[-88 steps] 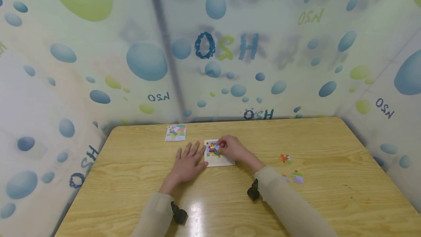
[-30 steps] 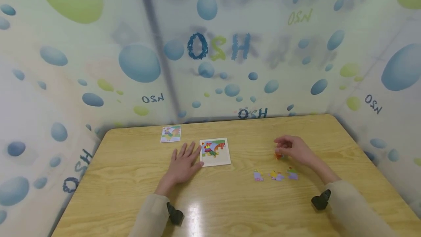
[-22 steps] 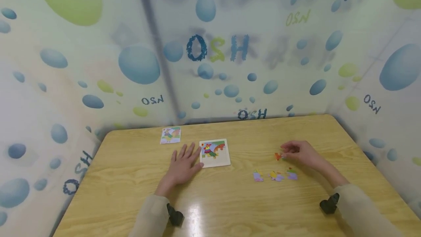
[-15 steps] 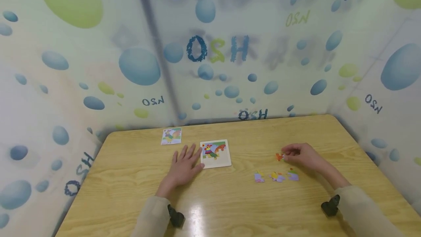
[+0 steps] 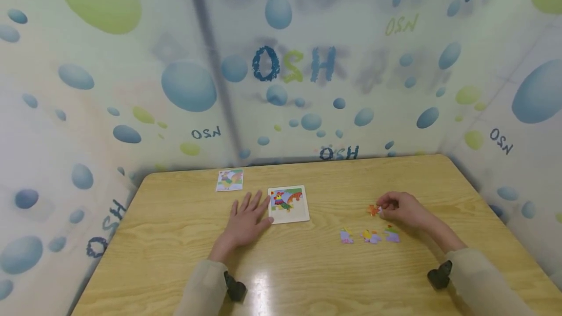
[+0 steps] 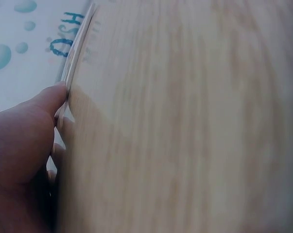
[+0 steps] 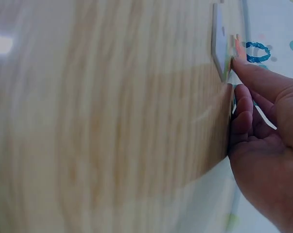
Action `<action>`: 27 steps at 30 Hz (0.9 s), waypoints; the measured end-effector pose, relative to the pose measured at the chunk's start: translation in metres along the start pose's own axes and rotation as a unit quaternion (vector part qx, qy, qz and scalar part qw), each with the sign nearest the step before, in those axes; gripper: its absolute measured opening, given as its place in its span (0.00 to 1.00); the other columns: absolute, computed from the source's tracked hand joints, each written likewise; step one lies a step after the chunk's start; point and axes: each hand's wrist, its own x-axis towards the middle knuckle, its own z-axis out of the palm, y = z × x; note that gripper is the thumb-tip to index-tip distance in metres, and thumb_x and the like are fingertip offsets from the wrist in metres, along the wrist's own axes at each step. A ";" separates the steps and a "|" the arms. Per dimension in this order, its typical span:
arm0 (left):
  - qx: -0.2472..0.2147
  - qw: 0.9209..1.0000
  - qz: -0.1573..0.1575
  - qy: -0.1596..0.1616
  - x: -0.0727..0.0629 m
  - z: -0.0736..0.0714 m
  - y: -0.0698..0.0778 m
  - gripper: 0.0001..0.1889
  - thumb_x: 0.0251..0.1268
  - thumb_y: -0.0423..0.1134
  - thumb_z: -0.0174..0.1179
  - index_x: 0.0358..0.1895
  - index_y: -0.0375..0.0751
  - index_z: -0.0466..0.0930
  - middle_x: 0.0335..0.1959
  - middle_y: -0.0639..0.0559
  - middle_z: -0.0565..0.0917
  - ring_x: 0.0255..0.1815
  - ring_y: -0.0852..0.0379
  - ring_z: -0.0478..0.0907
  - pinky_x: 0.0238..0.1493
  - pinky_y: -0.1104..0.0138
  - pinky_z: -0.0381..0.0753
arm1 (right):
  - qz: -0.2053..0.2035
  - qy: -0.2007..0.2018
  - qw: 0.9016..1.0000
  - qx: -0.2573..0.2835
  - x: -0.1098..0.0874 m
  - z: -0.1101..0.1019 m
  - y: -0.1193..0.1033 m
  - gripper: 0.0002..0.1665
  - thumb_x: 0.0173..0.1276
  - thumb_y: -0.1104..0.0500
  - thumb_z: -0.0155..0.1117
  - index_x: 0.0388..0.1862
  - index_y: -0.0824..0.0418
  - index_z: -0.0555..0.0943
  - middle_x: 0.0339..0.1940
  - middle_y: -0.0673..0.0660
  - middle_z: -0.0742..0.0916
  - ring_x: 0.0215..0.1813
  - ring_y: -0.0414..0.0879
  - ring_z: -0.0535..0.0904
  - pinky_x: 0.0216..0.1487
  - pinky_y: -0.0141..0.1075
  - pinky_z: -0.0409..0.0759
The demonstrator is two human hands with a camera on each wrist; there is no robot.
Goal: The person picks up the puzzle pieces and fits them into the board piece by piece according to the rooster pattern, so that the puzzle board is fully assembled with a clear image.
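My left hand [image 5: 245, 221] lies flat with spread fingers, its index finger and thumb against the left side of a square puzzle board [image 5: 290, 216]. The board's upper part holds pieces of a rooster picture; its lower part shows pale bare base. At the right, my right hand [image 5: 404, 211] pinches the right end of an orange and white puzzle piece [image 5: 373, 210] with thumb and fingertips, low over the table. In the right wrist view my right hand [image 7: 267, 107] has its thumb by an orange piece [image 7: 239, 47], other fingers curled beneath.
Three loose puzzle pieces lie in a row before my right hand: a purple one [image 5: 346, 237], a yellow and purple one [image 5: 371, 236] and a green and purple one [image 5: 392, 235]. A rooster picture card [image 5: 230, 180] lies at the back left. A patterned curtain [image 5: 281, 111] borders the table.
My right hand has gone from the board to the loose pieces at the right, leaving an orange tail piece in the board's upper right. Its fingers have come onto the orange piece. The left hand stays.
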 end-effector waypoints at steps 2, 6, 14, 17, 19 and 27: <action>0.001 1.000 0.001 0.000 0.000 0.000 0.000 0.36 0.81 0.59 0.47 0.83 0.49 0.54 0.84 0.44 0.46 0.84 0.38 0.34 0.75 0.35 0.31 | 0.001 0.002 1.000 0.005 0.000 0.001 0.000 0.13 0.66 0.65 0.73 0.46 0.69 0.83 0.35 0.53 0.83 0.35 0.41 0.75 0.36 0.32 0.76; 0.003 1.000 0.002 0.000 0.000 0.000 -0.002 0.36 0.81 0.59 0.47 0.83 0.49 0.53 0.84 0.44 0.46 0.84 0.38 0.34 0.75 0.35 0.31 | 0.011 0.011 1.000 0.007 0.001 0.003 -0.001 0.13 0.65 0.66 0.74 0.46 0.69 0.81 0.35 0.54 0.83 0.36 0.43 0.76 0.35 0.32 0.77; 0.006 1.000 0.001 0.000 0.000 0.000 -0.004 0.36 0.81 0.60 0.45 0.83 0.50 0.53 0.84 0.45 0.45 0.84 0.39 0.34 0.75 0.35 0.31 | 0.020 0.005 1.000 -0.001 0.011 0.010 -0.014 0.08 0.67 0.68 0.70 0.43 0.66 0.82 0.37 0.54 0.85 0.41 0.48 0.80 0.40 0.35 0.79; 0.002 1.000 -0.001 0.006 -0.002 -0.001 -0.003 0.35 0.80 0.59 0.47 0.83 0.49 0.54 0.84 0.44 0.46 0.84 0.37 0.35 0.75 0.35 0.30 | 0.008 -0.007 1.000 0.011 0.021 0.016 -0.024 0.07 0.68 0.67 0.70 0.43 0.66 0.82 0.37 0.54 0.86 0.41 0.47 0.81 0.41 0.36 0.80; -0.001 1.000 0.000 0.007 -0.002 -0.001 -0.003 0.35 0.80 0.58 0.48 0.83 0.48 0.55 0.84 0.43 0.46 0.83 0.37 0.35 0.75 0.35 0.30 | 0.005 -0.012 1.000 0.023 0.029 0.020 -0.033 0.07 0.68 0.66 0.70 0.43 0.65 0.82 0.37 0.54 0.86 0.41 0.47 0.81 0.42 0.37 0.80; -0.001 1.000 0.001 -0.001 0.000 -0.002 0.002 0.35 0.80 0.58 0.47 0.83 0.47 0.55 0.84 0.42 0.47 0.83 0.37 0.36 0.75 0.35 0.31 | -0.013 -0.016 0.997 0.070 0.057 0.046 -0.066 0.07 0.70 0.67 0.69 0.44 0.68 0.82 0.38 0.57 0.86 0.40 0.47 0.81 0.40 0.35 0.80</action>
